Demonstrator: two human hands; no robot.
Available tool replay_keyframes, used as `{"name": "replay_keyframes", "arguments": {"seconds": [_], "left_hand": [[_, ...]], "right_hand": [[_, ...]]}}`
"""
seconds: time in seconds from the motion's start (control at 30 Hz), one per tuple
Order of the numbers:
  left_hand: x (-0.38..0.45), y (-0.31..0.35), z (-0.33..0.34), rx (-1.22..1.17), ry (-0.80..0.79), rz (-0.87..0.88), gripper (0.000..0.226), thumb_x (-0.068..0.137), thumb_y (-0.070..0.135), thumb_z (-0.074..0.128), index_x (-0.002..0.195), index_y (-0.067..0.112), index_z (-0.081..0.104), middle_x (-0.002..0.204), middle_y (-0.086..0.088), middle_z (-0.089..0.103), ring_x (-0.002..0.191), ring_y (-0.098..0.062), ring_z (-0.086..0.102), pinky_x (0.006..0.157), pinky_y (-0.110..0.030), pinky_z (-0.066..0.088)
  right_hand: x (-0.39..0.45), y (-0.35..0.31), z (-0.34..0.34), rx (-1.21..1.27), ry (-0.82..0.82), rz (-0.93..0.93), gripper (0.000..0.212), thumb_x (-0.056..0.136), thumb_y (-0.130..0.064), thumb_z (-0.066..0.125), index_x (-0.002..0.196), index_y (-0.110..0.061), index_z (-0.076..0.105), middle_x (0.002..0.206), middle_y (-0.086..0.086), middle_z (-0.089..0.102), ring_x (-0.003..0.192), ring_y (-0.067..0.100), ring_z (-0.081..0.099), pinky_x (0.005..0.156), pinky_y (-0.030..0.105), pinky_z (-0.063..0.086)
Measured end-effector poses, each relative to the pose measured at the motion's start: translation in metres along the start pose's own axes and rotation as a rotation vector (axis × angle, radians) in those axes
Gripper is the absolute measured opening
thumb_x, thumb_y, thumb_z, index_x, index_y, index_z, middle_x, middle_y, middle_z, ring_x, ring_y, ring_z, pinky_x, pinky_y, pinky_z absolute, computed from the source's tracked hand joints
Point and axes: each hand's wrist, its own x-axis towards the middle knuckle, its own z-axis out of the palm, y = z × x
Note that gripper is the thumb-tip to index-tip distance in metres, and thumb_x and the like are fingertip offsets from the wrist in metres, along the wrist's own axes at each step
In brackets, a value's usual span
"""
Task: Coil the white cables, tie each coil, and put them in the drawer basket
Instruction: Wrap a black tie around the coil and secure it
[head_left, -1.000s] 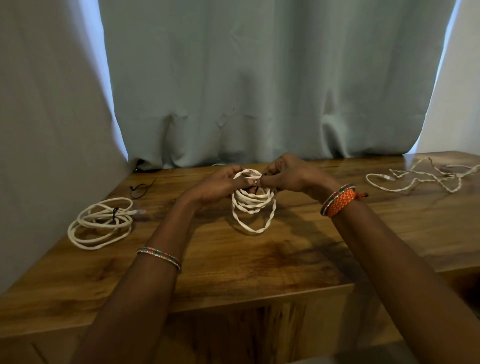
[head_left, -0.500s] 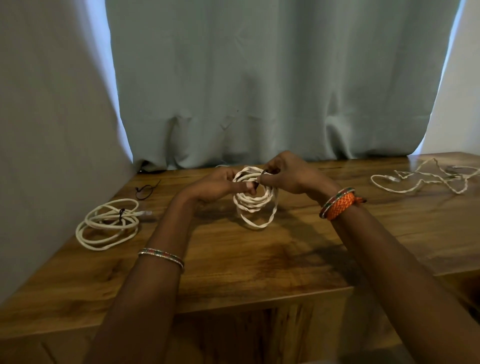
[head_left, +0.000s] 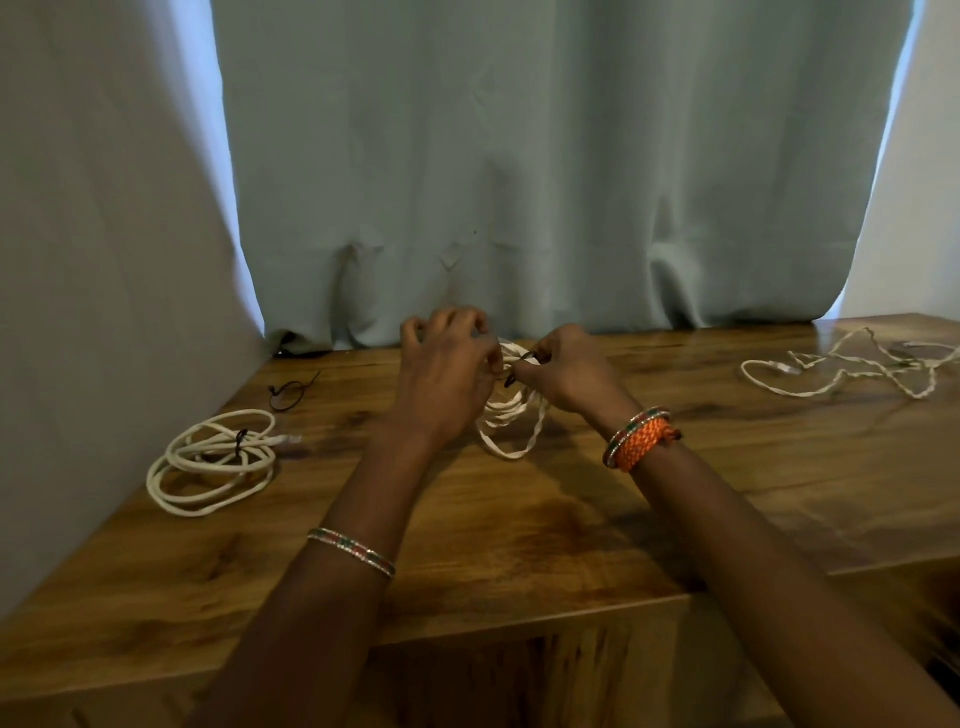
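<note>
Wooden table top (head_left: 545, 525): warm brown, darker grain streaks, glossy
Coiled cable held at table's middle (head_left: 511, 421): white, partly twisted strands, dark thin tie (head_left: 524, 359)
Tied round coil at table's left (head_left: 210, 460): cream-white, black tie
Loose cable at table's right (head_left: 852, 366): white, twisted
Spare tie near table's left back (head_left: 291, 392): black
Curtain behind table (head_left: 545, 171): plain pale grey-green
Wrist bands: woven orange (head_left: 641, 441); thin red-green beaded (head_left: 350, 551)

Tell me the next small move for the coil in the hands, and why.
Probably pull the black tie snug round the held coil. Both the left hand and right hand pinch at the coil's top, where the tie looks looped but loose. The tied coil at left shows the finished state.
</note>
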Motion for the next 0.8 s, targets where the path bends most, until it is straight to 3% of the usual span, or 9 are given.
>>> {"name": "replay_keyframes", "arguments": {"seconds": [0.17,0.27,0.33,0.4,0.47,0.53,0.6,0.7,0.8], "left_hand": [[0.001,0.013,0.005,0.297,-0.082,0.034,0.034,0.085,0.040,0.058,0.113,0.023,0.062,0.117,0.001,0.051,0.113,-0.022,0.041,0.091,-0.039,0.025],[0.002,0.016,0.014,0.340,-0.100,0.034,0.026,0.081,0.036,0.063,0.100,0.019,0.066,0.107,-0.001,0.056,0.105,-0.022,0.047,0.086,-0.036,0.024],[0.004,0.019,0.011,0.328,-0.082,0.061,0.023,0.068,0.035,0.074,0.084,0.019,0.069,0.093,0.000,0.059,0.093,-0.021,0.054,0.079,-0.033,0.024],[0.005,0.019,0.015,0.291,-0.084,0.101,0.024,0.077,0.032,0.068,0.096,0.018,0.067,0.103,-0.002,0.055,0.102,-0.023,0.050,0.084,-0.034,0.027],[0.004,0.016,0.020,0.177,-0.184,0.004,0.025,0.089,0.028,0.055,0.111,0.017,0.060,0.116,-0.004,0.049,0.112,-0.024,0.041,0.089,-0.035,0.028],[0.003,0.008,0.023,-0.053,-0.239,-0.120,0.011,0.091,0.027,0.055,0.097,0.020,0.060,0.112,-0.005,0.049,0.108,-0.022,0.041,0.088,-0.037,0.029],[0.003,-0.002,0.019,-0.447,-0.315,-0.231,0.019,0.091,0.024,0.057,0.072,0.023,0.054,0.094,-0.006,0.052,0.089,-0.016,0.046,0.081,-0.033,0.035],[0.006,-0.010,0.003,-0.982,-0.318,-0.326,0.027,0.097,0.008,0.045,0.071,0.016,0.049,0.072,-0.006,0.053,0.055,0.003,0.049,0.057,-0.013,0.039],[0.006,-0.019,-0.001,-0.959,-0.194,-0.331,0.024,0.096,0.005,0.046,0.075,0.016,0.052,0.066,-0.004,0.056,0.052,0.003,0.050,0.055,-0.014,0.039]], "right_hand": [[0.005,0.001,0.006,0.076,0.025,0.034,0.022,0.083,-0.024,0.068,0.087,-0.002,0.067,0.062,0.004,0.058,0.050,0.011,0.049,0.042,0.021,0.030],[0.006,0.000,0.007,0.101,0.015,0.036,0.024,0.082,-0.025,0.069,0.085,-0.001,0.069,0.065,0.007,0.063,0.056,0.016,0.056,0.050,0.024,0.039],[0.007,0.001,0.007,0.109,0.009,0.035,0.024,0.082,-0.025,0.070,0.086,-0.001,0.069,0.070,0.010,0.066,0.064,0.020,0.062,0.054,0.028,0.044],[0.009,0.004,0.008,0.113,0.000,0.029,0.024,0.082,-0.024,0.070,0.086,-0.001,0.069,0.073,0.012,0.068,0.067,0.022,0.064,0.055,0.029,0.045],[0.009,0.007,0.010,0.067,0.009,0.000,0.022,0.082,-0.024,0.069,0.087,-0.003,0.069,0.073,0.010,0.067,0.063,0.022,0.062,0.051,0.027,0.041],[0.008,0.009,0.012,0.015,0.016,-0.036,0.021,0.082,-0.025,0.068,0.088,-0.005,0.068,0.073,0.008,0.065,0.059,0.017,0.057,0.046,0.023,0.035],[0.007,0.012,0.013,-0.005,0.014,-0.060,0.019,0.082,-0.025,0.068,0.089,-0.007,0.067,0.076,0.007,0.065,0.062,0.015,0.058,0.045,0.023,0.033],[0.007,0.013,0.011,-0.032,0.010,-0.103,0.018,0.082,-0.022,0.067,0.089,-0.006,0.067,0.081,0.009,0.065,0.068,0.016,0.059,0.047,0.022,0.033],[0.005,0.012,0.007,0.004,-0.030,-0.096,0.017,0.084,-0.023,0.067,0.088,-0.007,0.069,0.074,0.004,0.065,0.060,0.010,0.055,0.044,0.018,0.033]]}}
